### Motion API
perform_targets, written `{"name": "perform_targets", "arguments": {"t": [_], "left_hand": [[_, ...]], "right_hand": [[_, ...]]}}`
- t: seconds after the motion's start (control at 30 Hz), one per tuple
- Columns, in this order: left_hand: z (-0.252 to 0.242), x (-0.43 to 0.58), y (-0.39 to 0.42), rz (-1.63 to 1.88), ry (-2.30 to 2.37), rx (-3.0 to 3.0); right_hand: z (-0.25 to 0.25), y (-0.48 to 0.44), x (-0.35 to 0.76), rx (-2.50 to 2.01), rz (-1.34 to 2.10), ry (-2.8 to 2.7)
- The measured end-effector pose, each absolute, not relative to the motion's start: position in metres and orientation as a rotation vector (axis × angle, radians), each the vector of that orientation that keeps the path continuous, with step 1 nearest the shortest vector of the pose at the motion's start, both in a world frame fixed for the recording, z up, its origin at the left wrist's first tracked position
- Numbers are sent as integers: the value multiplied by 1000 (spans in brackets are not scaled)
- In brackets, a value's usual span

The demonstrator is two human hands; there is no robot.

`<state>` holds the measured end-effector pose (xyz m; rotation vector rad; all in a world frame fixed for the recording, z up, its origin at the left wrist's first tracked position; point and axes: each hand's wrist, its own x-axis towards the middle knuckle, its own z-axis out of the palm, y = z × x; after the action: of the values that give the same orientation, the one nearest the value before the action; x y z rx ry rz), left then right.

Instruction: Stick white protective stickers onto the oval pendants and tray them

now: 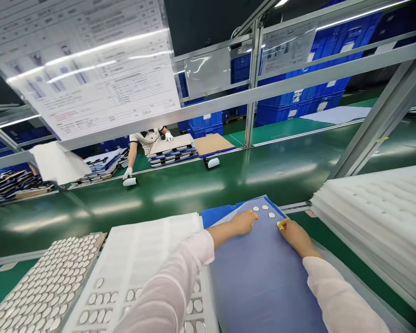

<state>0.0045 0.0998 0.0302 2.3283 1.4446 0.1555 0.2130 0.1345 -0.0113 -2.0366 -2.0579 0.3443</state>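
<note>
A blue sheet [260, 277] lies in front of me on the bench, with three small white oval pads [264, 207] stuck near its far end. My left hand [243, 222] rests on the sheet's far left part, fingers curled, yellow-tipped fingers touching down beside the pads. My right hand [294, 235] rests on the sheet's far right, fingers pinched at a yellow fingertip next to the nearest pad [272, 215]. Whether either pinch holds a pad is hidden. Both arms wear pale pink sleeves.
Left of the sheet lie a white backing sheet of oval pads [131, 273] and a tray of many ovals [45, 286]. A stack of white foam trays [377, 217] stands at the right. Beyond runs a green conveyor belt [194, 185]; a gloved co-worker [145, 143] works across it.
</note>
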Motion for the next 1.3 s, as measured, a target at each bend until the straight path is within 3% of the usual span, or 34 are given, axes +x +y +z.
{"name": "perform_targets", "arguments": {"t": [0.27,0.63,0.9,1.1,1.2,1.3], "left_hand": [[15,15,174,108,1532,2281],[54,27,161,233,1423,2207],[95,-14,21,587,1384,2039],[123,-61,-128,1070,1083,1515],[128,-70,-174,1150,1049,1463],[130,-76,-203,1200,1084,1491]], "right_hand": [[-36,123,206,-2117,204,-2196],[-26,122,196,-2026,265,-2206],[36,84,180,-1707,474,-1998],[76,-71,136,-1210,621,-1910],[90,-136,110,-794,753,-1735],[95,-168,90,-723,760,-1731]]}}
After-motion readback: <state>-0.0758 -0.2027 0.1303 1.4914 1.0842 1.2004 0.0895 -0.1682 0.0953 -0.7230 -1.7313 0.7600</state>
